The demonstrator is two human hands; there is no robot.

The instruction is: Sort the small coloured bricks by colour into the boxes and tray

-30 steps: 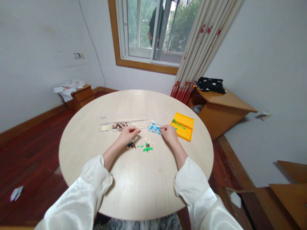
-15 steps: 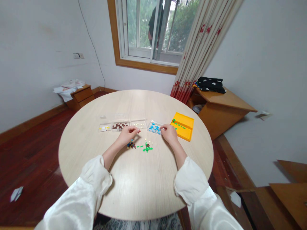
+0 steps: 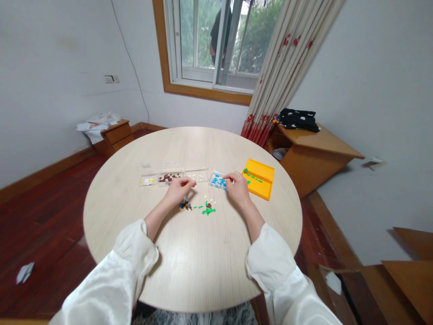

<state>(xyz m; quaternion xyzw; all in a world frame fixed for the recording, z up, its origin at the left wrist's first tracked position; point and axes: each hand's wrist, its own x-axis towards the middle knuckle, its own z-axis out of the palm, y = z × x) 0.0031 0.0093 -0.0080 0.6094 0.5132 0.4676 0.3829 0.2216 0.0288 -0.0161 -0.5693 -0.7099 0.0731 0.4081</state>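
Note:
My left hand (image 3: 179, 189) is closed in a pinch above the table, just in front of the clear boxes. Whatever lies between its fingertips is too small to name. My right hand (image 3: 237, 188) hangs at the right end of a clear box of blue bricks (image 3: 216, 181). Its fingers are bent and pressed together, and their contents cannot be made out. Below the left hand is a small pile of dark, blue and tan bricks (image 3: 185, 205). Between the two forearms lie loose green bricks (image 3: 209, 210), with a few brown and cream pieces beside them.
A clear box of brown bricks (image 3: 169, 178), one with yellow pieces (image 3: 147, 181) and one with cream pieces (image 3: 196, 175) stand left of the blue ones. An open yellow case (image 3: 264, 172) holding green bricks lies at the right of the round table (image 3: 192, 253).
My right hand has shifted slightly left and farther over the blue bricks' box. My left hand has drawn back a little to the left, still pinched. The piles look unchanged.

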